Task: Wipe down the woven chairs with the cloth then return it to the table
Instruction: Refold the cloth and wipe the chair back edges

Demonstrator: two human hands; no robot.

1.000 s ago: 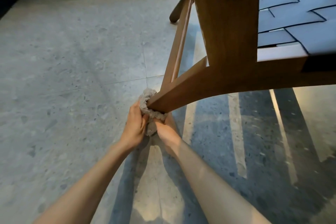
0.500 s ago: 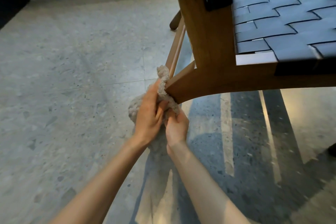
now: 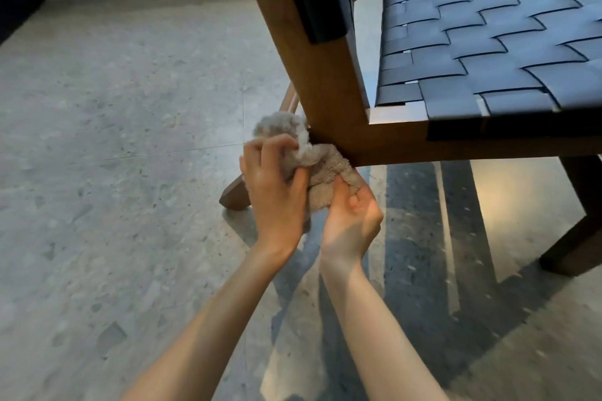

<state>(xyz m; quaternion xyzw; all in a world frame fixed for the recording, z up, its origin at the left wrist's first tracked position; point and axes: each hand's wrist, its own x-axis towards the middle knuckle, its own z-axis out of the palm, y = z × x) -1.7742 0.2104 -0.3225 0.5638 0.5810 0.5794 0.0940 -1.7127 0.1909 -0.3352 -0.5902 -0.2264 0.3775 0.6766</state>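
Where cloth point(image 3: 321, 163) meets chair point(image 3: 325, 85) corner, left hand point(image 3: 277, 194) and right hand point(image 3: 353, 218) grip.

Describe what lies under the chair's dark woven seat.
Speckled grey stone floor striped with light and shadow, and a dark wooden leg. The underside is hidden by the brown wooden frame; a fluffy beige cloth covers the frame's corner.

One head-worn wide-angle view, tilted forward and down. Sits close to the near corner of the brown wooden chair with dark woven strap seat point(image 3: 488, 42), which fills the upper right. Grey speckled stone tile floor point(image 3: 114, 172) spreads left and below.
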